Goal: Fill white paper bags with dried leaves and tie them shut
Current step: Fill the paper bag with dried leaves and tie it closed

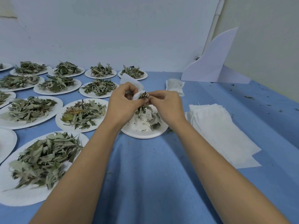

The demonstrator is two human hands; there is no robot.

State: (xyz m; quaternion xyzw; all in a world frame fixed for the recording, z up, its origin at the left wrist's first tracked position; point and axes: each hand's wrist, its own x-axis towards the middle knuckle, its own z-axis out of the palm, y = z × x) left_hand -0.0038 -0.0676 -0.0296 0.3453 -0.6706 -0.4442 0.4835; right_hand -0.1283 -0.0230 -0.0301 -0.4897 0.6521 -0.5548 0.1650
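The left hand has its fingers curled round the mouth of a white paper bag and holds it raised above a nearly emptied plate. The right hand pinches a tuft of dried leaves right at that mouth, and more of the tuft hangs below the two hands. All this is over a counter draped in blue cloth (creased in long folds toward the viewer, speckled with leaf crumbs on the right), which runs back to a pale wall. Along the right the counter meets a second wall, and a curved white board stands in that corner. Open blue cloth lies between the forearms. On the left, rows of plates heaped with leaves crowd close to the left forearm. Just right of the right forearm lies a stack of flat bags, and a puffed-up bag lies beyond the hands, near the board.
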